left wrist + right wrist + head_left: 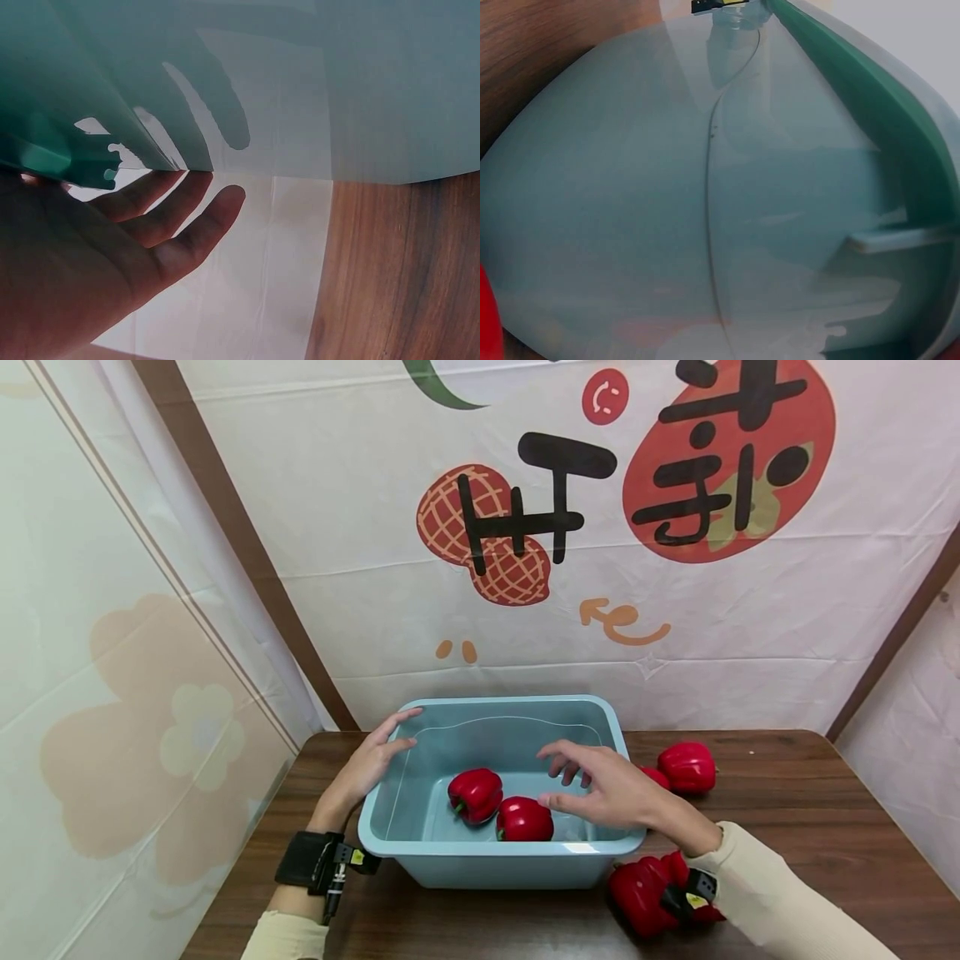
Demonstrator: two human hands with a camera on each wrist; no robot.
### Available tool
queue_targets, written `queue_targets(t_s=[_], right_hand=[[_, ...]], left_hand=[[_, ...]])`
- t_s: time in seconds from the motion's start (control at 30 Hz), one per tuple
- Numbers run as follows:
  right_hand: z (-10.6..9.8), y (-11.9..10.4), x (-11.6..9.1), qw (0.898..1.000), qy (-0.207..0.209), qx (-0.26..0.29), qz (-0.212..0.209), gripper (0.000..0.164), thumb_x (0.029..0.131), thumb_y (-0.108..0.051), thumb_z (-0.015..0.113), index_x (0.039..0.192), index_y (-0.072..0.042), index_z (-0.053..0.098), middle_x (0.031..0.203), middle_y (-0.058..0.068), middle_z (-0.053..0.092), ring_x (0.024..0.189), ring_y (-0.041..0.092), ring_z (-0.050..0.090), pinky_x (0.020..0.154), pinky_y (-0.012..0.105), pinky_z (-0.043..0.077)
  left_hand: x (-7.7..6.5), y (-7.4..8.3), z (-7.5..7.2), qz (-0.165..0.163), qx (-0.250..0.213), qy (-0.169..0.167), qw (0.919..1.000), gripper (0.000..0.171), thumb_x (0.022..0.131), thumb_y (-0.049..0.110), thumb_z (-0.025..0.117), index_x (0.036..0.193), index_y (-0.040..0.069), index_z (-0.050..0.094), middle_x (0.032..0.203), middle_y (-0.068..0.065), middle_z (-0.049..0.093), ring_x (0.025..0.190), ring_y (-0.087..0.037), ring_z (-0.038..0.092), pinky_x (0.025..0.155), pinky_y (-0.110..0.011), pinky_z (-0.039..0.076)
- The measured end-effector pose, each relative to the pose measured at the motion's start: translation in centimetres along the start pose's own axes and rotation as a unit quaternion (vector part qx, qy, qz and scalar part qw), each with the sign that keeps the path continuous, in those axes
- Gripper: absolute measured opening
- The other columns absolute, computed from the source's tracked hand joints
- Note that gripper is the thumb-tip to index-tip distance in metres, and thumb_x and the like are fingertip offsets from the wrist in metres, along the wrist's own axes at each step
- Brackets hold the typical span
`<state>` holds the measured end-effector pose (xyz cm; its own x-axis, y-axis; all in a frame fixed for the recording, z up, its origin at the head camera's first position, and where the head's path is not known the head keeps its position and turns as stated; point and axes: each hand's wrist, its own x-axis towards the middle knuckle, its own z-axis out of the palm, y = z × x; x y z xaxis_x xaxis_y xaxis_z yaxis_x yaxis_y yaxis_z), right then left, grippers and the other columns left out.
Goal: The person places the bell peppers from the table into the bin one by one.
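Currently, left hand (378,760) extended on left rim of blue bin (487,870); right hand (603,787) empty, loosely bent, above right side. Two red peppers (476,793) inside, near front edge; lowering right hand could bruise them.

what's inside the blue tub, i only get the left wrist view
Observer: The head view shows two red peppers lying side by side in the blue tub.

Operator: where's the right hand, is it holding anything

Observer: The right hand is over the tub's right side, fingers spread, with nothing held in it. Its thumb overlaps one pepper in the view; I can't tell if they touch.

Operator: any peppers outside the tub

Observer: Yes, a red pepper lies on the wooden table to the right of the tub, and there are others on that side, partly hidden, so I can't give a sure count.
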<state>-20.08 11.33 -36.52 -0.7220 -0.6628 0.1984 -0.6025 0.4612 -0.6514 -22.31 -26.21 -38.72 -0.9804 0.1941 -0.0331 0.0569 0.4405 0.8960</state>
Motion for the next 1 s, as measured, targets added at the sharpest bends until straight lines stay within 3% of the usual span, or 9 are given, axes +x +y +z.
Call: queue_targets(t_s=[0.13,0.57,1.0], right_hand=[[0.0,-0.1,0.0,1.0,0.004,0.005,0.005,0.053,0.087,-0.045,0.071,0.133,-0.024,0.055,0.11,-0.008,0.066,0.094,0.007,0.062,0.08,0.04,0.056],[-0.4,-0.1,-0.4,0.999,0.031,0.035,-0.021,0.045,0.091,-0.035,0.069,0.132,-0.021,0.056,0.11,-0.006,0.065,0.095,0.013,0.063,0.081,0.032,0.054],[-1.1,0.2,-1.2,0.995,0.063,0.053,-0.058,0.042,0.091,-0.025,0.07,0.131,-0.022,0.057,0.113,-0.007,0.065,0.097,0.009,0.062,0.084,0.034,0.054]], left_hand=[[0.1,0.0,0.1,-0.005,-0.006,0.002,1.0,0.049,0.103,0.025,0.047,0.151,0.027,0.038,0.16,-0.008,0.023,0.129,-0.043,0.043,0.085,-0.046,0.051],[0.0,-0.1,0.1,-0.009,-0.009,0.0,0.9999,0.049,0.103,0.024,0.046,0.151,0.027,0.038,0.161,-0.008,0.022,0.129,-0.044,0.042,0.086,-0.047,0.052],[0.2,-0.3,0.1,-0.007,-0.013,-0.002,0.9999,0.048,0.103,0.026,0.046,0.151,0.027,0.038,0.16,-0.008,0.023,0.13,-0.044,0.042,0.088,-0.051,0.051]])
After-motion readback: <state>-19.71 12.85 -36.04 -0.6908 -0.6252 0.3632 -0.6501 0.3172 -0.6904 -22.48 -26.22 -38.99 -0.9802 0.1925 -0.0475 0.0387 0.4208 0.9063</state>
